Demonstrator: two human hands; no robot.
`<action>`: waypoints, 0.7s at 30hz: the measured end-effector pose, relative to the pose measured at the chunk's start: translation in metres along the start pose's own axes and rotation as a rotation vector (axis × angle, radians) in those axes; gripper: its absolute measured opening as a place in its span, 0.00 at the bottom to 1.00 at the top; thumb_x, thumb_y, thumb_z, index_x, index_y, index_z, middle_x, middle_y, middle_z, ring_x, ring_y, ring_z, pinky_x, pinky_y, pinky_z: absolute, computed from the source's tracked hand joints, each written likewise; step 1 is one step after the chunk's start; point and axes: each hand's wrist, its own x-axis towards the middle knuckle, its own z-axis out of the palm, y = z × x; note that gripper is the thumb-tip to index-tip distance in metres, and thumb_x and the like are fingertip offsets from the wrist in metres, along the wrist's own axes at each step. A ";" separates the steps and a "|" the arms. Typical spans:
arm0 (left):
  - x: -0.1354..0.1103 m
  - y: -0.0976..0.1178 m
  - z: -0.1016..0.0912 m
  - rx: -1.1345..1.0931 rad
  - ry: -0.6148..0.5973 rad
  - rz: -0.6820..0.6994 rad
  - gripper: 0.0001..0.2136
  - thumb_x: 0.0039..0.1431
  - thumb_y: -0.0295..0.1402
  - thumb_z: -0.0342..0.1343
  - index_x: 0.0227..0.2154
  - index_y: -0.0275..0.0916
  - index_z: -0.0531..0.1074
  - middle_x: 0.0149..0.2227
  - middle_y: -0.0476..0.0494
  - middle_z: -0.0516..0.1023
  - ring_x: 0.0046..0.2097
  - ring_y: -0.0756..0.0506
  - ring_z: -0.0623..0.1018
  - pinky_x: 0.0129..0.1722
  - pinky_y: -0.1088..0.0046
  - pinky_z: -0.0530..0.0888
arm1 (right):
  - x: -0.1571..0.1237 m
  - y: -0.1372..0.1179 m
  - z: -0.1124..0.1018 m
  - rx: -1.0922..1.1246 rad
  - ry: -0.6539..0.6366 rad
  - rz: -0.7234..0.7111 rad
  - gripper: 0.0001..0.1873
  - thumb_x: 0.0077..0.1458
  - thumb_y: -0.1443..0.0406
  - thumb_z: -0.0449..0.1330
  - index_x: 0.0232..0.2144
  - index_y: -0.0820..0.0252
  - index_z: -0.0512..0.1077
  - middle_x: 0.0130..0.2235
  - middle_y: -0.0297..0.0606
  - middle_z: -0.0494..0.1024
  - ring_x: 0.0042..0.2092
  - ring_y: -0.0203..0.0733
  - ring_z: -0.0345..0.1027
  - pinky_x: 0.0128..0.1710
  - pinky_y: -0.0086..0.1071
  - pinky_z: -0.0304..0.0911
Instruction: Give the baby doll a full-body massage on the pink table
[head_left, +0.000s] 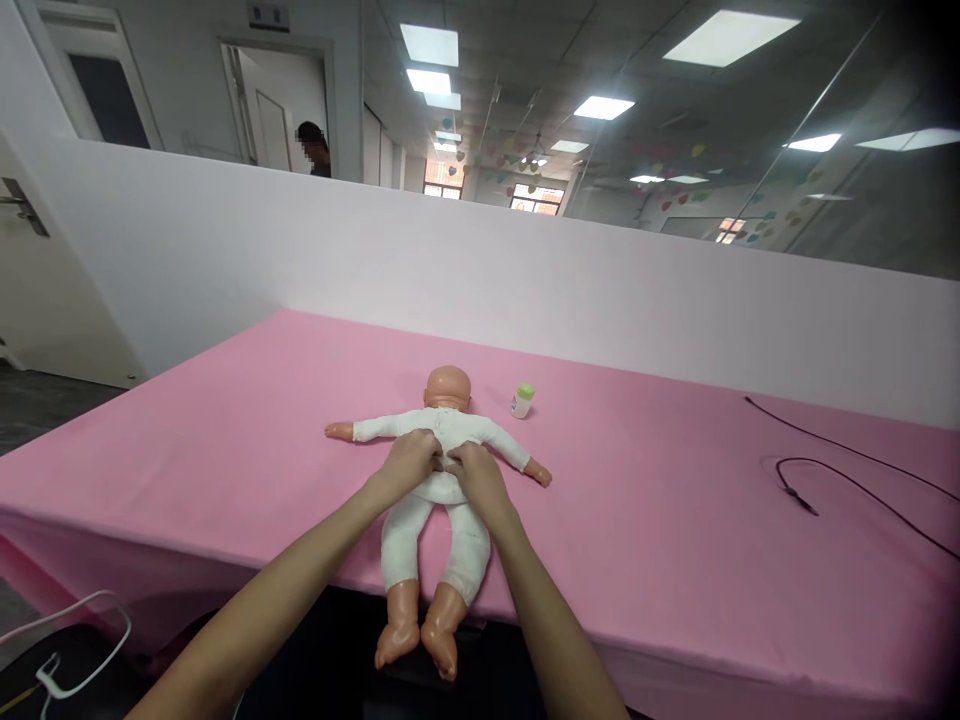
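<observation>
While the vinyl baby doll (448, 388) lies flat on the pink-covered table (225, 420) with its head pointing away from the camera, both hands are positioned over its torso, the left hand (409, 465) and the right hand (478, 475) being placed just beside each other at the centre of the white long-sleeved suit (450, 425). The fingers (433, 458) of each hand are curled inward against the fabric; whether the cloth is pinched or merely touched cannot be determined, and any fastening beneath them is hidden.

Both doll arms are seen inside the sleeves, with the doll's hands exposed, and both legs are covered to the ankles, with the feet bare. The closure of the suit cannot be confirmed — that area is obscured by the hands.

Relative to the doll, a small bottle with a green cap (523, 400) is stood just beside the head, a black cable (847, 470) is laid well to the right, and a white partition (375, 240) is located beyond it.
</observation>
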 end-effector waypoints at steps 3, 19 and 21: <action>0.001 0.007 0.015 0.143 -0.032 -0.049 0.14 0.64 0.24 0.49 0.27 0.34 0.78 0.30 0.35 0.78 0.33 0.41 0.76 0.34 0.63 0.69 | 0.004 -0.010 0.012 -0.103 0.012 0.083 0.14 0.64 0.74 0.54 0.29 0.62 0.76 0.34 0.44 0.79 0.36 0.44 0.70 0.33 0.34 0.54; -0.050 0.027 0.007 0.135 -0.095 0.005 0.12 0.64 0.24 0.51 0.29 0.41 0.77 0.35 0.35 0.77 0.37 0.37 0.76 0.37 0.59 0.72 | -0.046 -0.018 0.009 -0.231 -0.017 -0.104 0.16 0.64 0.76 0.51 0.35 0.58 0.76 0.40 0.44 0.79 0.43 0.47 0.72 0.40 0.35 0.60; -0.050 0.031 0.017 0.158 -0.126 -0.051 0.14 0.64 0.23 0.49 0.31 0.40 0.78 0.33 0.34 0.77 0.35 0.37 0.77 0.35 0.59 0.71 | -0.041 -0.021 0.013 -0.263 -0.043 -0.081 0.16 0.63 0.77 0.51 0.34 0.59 0.77 0.39 0.45 0.80 0.42 0.49 0.73 0.39 0.35 0.59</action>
